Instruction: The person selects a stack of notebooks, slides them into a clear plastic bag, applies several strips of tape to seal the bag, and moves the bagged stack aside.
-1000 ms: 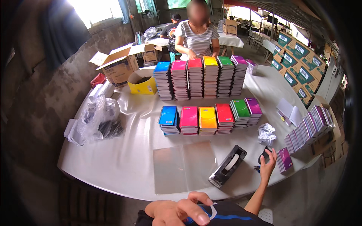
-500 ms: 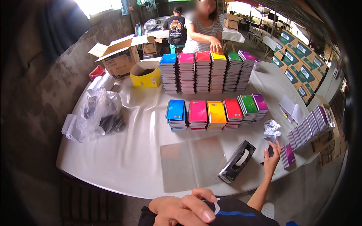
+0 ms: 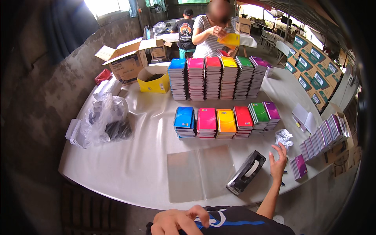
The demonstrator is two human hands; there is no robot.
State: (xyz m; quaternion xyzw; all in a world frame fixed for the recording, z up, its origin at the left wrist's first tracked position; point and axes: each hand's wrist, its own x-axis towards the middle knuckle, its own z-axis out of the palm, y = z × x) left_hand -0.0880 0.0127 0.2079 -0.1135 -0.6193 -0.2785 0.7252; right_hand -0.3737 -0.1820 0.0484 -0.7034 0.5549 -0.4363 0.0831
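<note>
Tape dispenser [image 3: 242, 181], black, on the table's [image 3: 129, 168] near right. My right hand [image 3: 278, 164] just right of it, fingers wide. My left hand [image 3: 178, 221] nearer me, fingers bent; can't tell whether holding. Clear plastic sheet [image 3: 200, 172] left of dispenser.

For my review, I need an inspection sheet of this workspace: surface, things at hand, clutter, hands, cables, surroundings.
Surface: glossy pale-covered table.
Things at hand: black dispenser with white roll, clear plastic sheet, six coloured spiral-notebook stacks, taller row behind.
Clutter: crumpled white paper; clear plastic bag.
Hands: bare left hand near the body, hold unclear; bare right hand beside the dispenser, fingers spread.
Cables: nothing seen.
Surroundings: co-worker in striped shirt holding yellow notebook; stacked brown-and-green cartons.
</note>
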